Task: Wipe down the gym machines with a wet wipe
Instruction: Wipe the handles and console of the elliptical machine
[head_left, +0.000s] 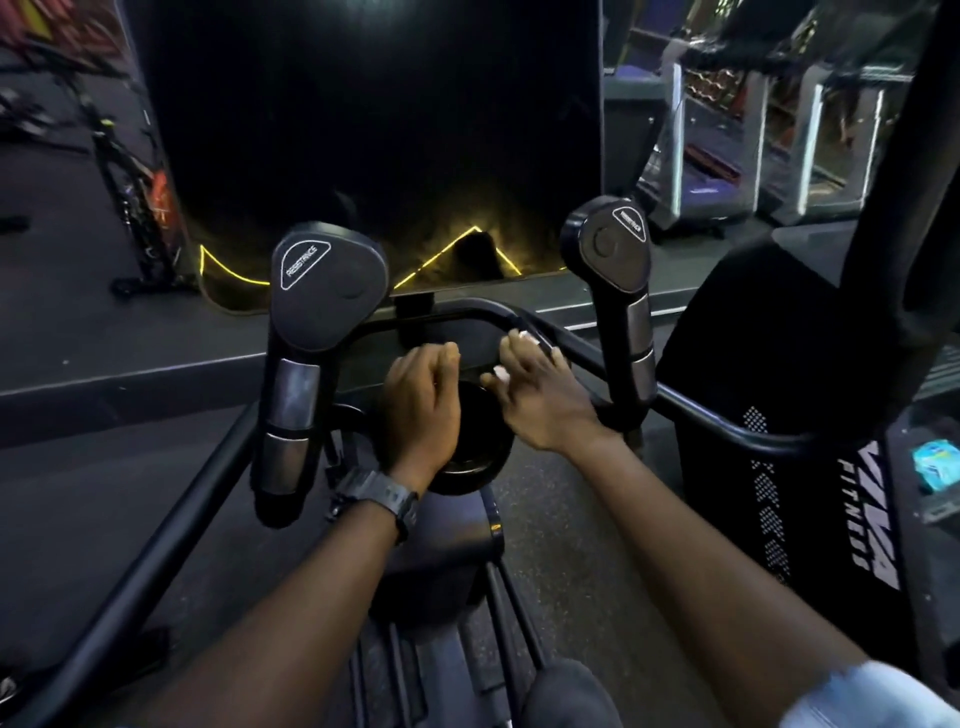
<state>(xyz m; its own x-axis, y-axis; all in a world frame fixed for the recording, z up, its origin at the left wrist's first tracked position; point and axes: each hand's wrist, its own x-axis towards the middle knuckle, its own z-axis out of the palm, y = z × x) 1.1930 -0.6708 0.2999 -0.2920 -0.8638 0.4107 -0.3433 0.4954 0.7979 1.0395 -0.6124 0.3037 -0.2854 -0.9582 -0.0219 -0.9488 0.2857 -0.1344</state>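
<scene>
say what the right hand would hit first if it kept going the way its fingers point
Most likely the curved black bar: the right hand has its fingertips at or on it already, though depth is hard to judge.

Matt black plastic resistance pods (327, 286) top glossy metal handle sleeves (293, 395); the curved bar (447, 317) looks smooth black.

A dim gym: a machine with handles marked "RESISTANCE" (328, 286), what look like exercise bikes (130, 197) left, treadmills (727, 156) beyond.
</scene>
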